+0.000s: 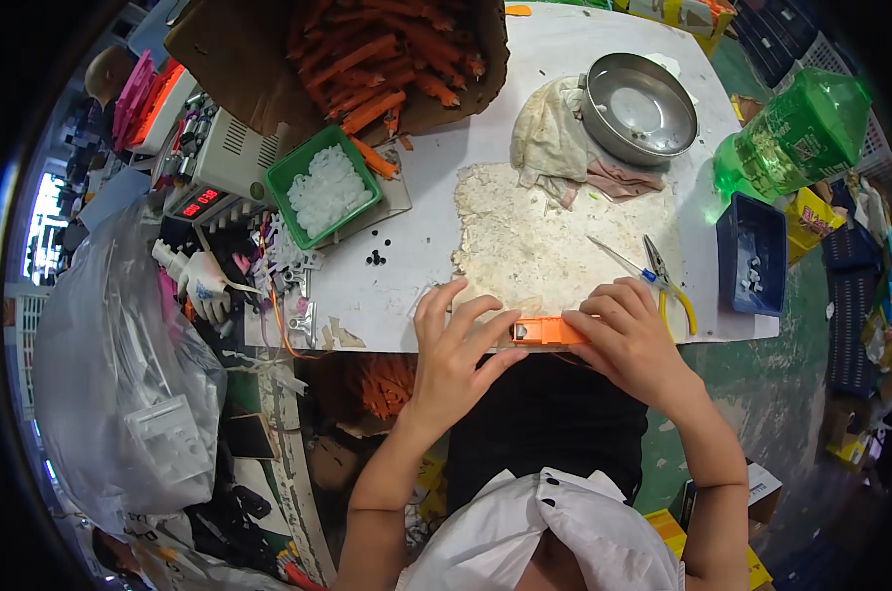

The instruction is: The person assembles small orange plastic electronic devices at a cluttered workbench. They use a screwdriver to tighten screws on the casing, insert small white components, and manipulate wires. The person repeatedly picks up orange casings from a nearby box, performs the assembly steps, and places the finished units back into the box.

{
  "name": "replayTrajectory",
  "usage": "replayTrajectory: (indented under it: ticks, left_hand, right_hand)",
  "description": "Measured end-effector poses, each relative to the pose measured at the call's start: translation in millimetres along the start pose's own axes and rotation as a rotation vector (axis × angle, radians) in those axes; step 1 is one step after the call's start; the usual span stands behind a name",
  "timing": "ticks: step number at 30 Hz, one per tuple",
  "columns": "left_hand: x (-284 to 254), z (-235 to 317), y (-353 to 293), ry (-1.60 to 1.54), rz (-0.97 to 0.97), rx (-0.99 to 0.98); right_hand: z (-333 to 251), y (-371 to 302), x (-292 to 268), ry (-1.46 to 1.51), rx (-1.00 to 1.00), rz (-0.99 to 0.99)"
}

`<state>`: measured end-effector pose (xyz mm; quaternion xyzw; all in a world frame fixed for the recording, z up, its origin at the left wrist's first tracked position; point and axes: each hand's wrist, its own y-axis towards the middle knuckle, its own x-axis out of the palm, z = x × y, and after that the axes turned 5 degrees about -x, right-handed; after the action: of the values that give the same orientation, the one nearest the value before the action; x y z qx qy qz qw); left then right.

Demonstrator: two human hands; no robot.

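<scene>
An orange plastic housing (547, 331), long and narrow with a pale insert at its left end, lies level at the table's near edge. My right hand (631, 335) grips its right end, fingers over the top and thumb side below. Thumb and index finger of my left hand (454, 347) bracket its left end; the other left fingers spread over the table. Just beyond my hands is a worn, pale work mat (535, 236). Yellow-handled pliers (666, 281) and a thin pointed tool with a blue part (623, 258) lie beside my right hand.
Far left, a cardboard box (239, 59) holds many orange housings (367, 59). Near it stand a green tray (352, 202) of white pieces and a meter (224, 163). On the right are a metal bowl (641, 108), cloth (549, 128), green bottle (796, 133) and blue bin (751, 241).
</scene>
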<state>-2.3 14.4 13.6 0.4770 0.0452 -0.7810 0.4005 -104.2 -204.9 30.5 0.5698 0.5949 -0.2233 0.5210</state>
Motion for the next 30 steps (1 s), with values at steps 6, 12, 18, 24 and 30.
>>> replayTrajectory:
  ticks: [6, 12, 18, 24, 30]
  left_hand:
    - [10.9, -4.2, 5.6, 0.027, 0.011, 0.080]
    - [15.8, -6.8, 5.4, 0.055, 0.018, 0.123]
    - [13.3, -3.4, 4.8, 0.134, -0.016, 0.186]
    - [16.9, -5.9, 2.8, 0.174, -0.028, 0.261]
    - [17.4, -9.3, 3.4, 0.155, -0.048, 0.331]
  right_hand:
    - [3.1, 4.3, 7.3, -0.023, -0.002, -0.022]
    - [24.3, 3.5, -9.1, 0.151, 0.096, -0.082]
    - [38.2, 43.1, -33.0, -0.063, 0.094, -0.629]
    - [17.0, 46.4, -25.5, -0.341, 0.048, -0.842]
    - [34.5, 58.0, -30.9, -0.126, 0.097, -0.825]
